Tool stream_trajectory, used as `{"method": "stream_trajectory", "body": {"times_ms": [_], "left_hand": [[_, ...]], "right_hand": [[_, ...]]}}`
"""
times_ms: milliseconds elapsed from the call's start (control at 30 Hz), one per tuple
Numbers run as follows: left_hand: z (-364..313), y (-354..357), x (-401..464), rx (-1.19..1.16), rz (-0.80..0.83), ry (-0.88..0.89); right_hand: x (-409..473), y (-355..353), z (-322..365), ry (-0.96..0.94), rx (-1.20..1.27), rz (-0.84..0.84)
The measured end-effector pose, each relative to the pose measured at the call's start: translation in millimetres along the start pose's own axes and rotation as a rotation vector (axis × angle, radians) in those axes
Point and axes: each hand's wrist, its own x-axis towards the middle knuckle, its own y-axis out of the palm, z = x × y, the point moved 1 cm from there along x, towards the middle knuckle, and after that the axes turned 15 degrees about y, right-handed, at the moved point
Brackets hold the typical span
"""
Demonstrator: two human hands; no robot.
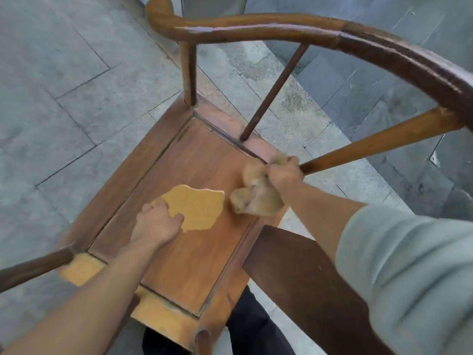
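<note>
A wooden armchair fills the view from above; its flat seat (184,170) is reddish brown. My right hand (282,172) grips a crumpled tan cloth (256,198) at the seat's right edge, beside the foot of a slanted arm post (378,142). My left hand (156,224) lies on the seat with its fingers on a flat yellow sheet (197,206) with ragged edges; whether it pinches the sheet I cannot tell. A pale green sleeve covers my right upper arm.
The chair's curved top rail (307,29) arches over the seat, carried by thin spindles (275,92). A dark back splat (302,272) stands at the lower right. Grey stone paving (64,73) lies all around. Dark trousers (256,329) show below the seat.
</note>
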Motion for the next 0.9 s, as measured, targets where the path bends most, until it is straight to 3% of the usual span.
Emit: {"method": "stream_trajectory", "body": {"times_ms": [67, 133, 300, 400, 467, 567, 733, 833, 900], "left_hand": [[13, 9, 4, 0.038, 0.027, -0.054], [30, 12, 3, 0.116, 0.045, -0.106], [72, 9, 17, 0.27, -0.053, -0.151], [86, -5, 22, 0.244, -0.072, -0.184], [88, -15, 20, 0.247, -0.03, -0.208], [91, -30, 18, 0.281, 0.022, -0.194], [98, -69, 22, 0.351, 0.045, -0.223], [102, -92, 42, 0.339, 0.07, -0.177], [108, -108, 66, 0.324, 0.12, -0.124]], "right_hand": [[36, -7, -14, 0.017, -0.067, -0.207], [46, 10, -36, 0.045, 0.021, -0.336], [60, 66, -76, 0.047, -0.089, -0.413], [65, 70, -77, 0.223, 0.026, -0.347], [58, 77, -77, 0.308, -0.115, -0.275], [36, 99, -69, 0.274, -0.35, -0.31], [-4, 136, -66, 0.213, -0.266, -0.2], [-28, 150, -81, 0.053, -0.298, -0.161], [-31, 147, -88, 0.069, -0.278, -0.12]]}}
